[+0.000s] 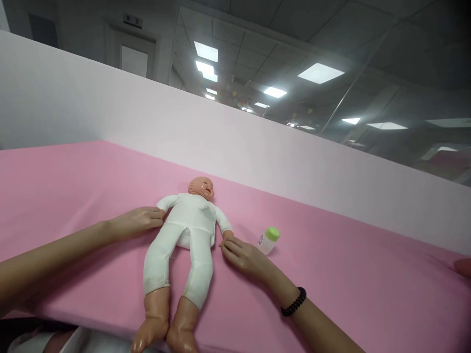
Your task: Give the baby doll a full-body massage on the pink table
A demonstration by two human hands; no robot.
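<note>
A baby doll (189, 215) with a white cloth body lies on its back on a pink padded surface (121, 181). Its head points away from me and its bare feet toward me. My left hand (142, 220) is closed around the doll's hand on the left side. On the other side, my right hand (241, 255) pinches the doll's other hand between thumb and fingers. Just beyond my right hand is a small translucent bottle (268, 240) with a green cap, tilted and partly hidden by that hand. A black coiled band circles my right wrist.
A white padded wall (221, 142) runs along the far edge of the pink surface. Above it stands a glass pane with ceiling lights showing. At the far right edge, part of something skin-coloured (462, 267) shows; I cannot tell what it is.
</note>
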